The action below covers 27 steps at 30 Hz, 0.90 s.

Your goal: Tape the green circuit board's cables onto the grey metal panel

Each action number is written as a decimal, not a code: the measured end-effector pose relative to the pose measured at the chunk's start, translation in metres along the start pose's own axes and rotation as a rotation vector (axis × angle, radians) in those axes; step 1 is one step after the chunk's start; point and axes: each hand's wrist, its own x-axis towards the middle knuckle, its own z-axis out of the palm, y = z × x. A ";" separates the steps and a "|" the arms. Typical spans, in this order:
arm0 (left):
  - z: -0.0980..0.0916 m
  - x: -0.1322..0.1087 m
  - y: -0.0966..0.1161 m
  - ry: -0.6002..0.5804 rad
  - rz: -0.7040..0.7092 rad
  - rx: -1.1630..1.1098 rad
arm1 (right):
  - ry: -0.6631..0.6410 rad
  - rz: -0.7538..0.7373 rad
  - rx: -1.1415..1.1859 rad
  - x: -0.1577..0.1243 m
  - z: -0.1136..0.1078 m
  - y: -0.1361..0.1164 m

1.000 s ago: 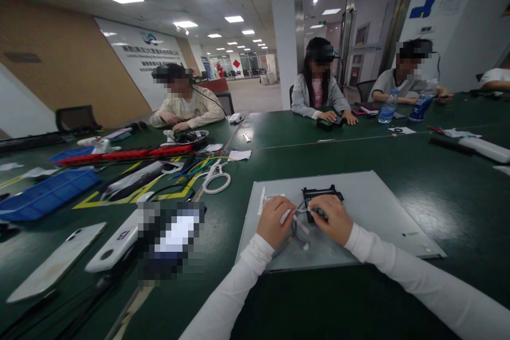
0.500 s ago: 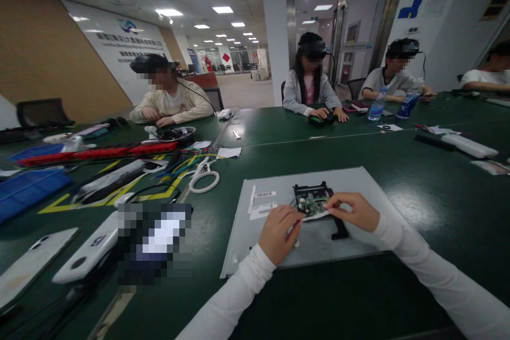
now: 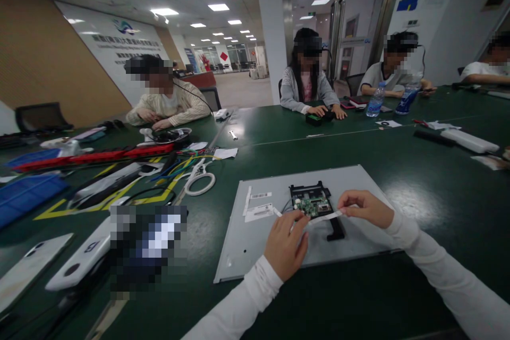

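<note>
Now both hands hold one white strip [image 3: 324,217] stretched between them, low over a grey panel [image 3: 360,179] that lies flat on the green surface [image 3: 422,170]. The left hand [image 3: 286,244] sits at the panel's near edge, its grip pinching the strip's left end between thumb and forefinger. The right hand [image 3: 366,207] is farther right, its grip pinching the other end, with the remaining fingers curled in. The strip runs just near of a small green circuit board [image 3: 311,205], which sits in a black frame [image 3: 308,190] on the panel. A black bracket [image 3: 337,230] lies on the panel under the strip, between the two hands. Two white labels [image 3: 258,212] are stuck to the panel left of the board. Farther left on the surface lie a coiled white cable [image 3: 199,183] and a long red bar [image 3: 99,155]. Other people sit along the far side.
</note>
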 end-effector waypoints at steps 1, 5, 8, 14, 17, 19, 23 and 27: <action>0.001 0.001 0.000 -0.026 0.006 0.018 | -0.001 0.008 0.009 0.000 -0.001 0.001; 0.003 0.006 0.001 -0.152 0.092 0.037 | -0.019 0.059 0.037 0.002 -0.001 0.006; 0.005 0.009 0.003 -0.180 0.116 0.040 | -0.027 0.091 0.056 0.003 0.001 0.009; 0.006 0.012 -0.001 -0.224 0.116 0.015 | -0.035 0.112 0.078 0.005 0.001 0.010; 0.006 0.012 -0.003 -0.260 0.134 -0.005 | -0.031 0.119 0.088 0.007 0.000 0.011; 0.007 0.011 -0.003 -0.282 0.143 -0.011 | -0.014 0.123 0.085 0.007 -0.001 0.011; 0.009 0.010 -0.003 -0.301 0.126 -0.018 | 0.002 0.140 0.091 0.007 -0.003 0.011; 0.009 0.010 -0.003 -0.292 0.146 -0.035 | -0.013 0.142 0.095 0.006 -0.004 0.011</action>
